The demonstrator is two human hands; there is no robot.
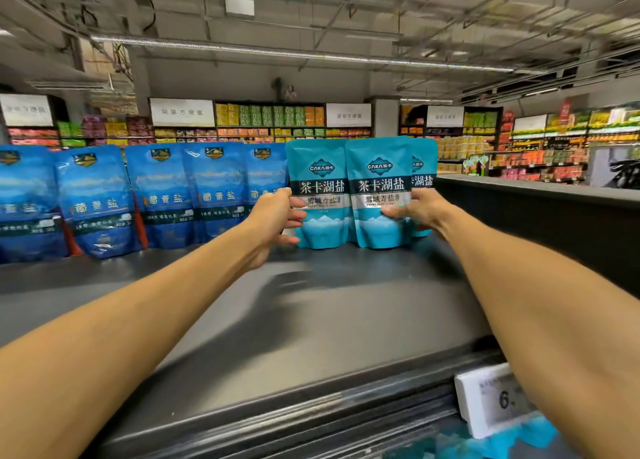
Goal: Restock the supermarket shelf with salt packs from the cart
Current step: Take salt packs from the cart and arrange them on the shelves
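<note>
Three teal salt packs stand upright at the back of the dark top shelf (311, 306). My left hand (277, 216) grips the left edge of the left teal pack (320, 195). On the right edge of the middle teal pack (379, 188), my right hand (420, 209) is closed, thumb on its front. A third teal pack (424, 171) stands behind it, mostly hidden. Both arms are stretched forward over the shelf.
Several dark blue salt packs (159, 195) stand in a row left of the teal ones. A white price tag (491, 399) hangs on the shelf's front edge at lower right, with teal packs (485, 441) on the shelf below. Stocked aisles fill the background.
</note>
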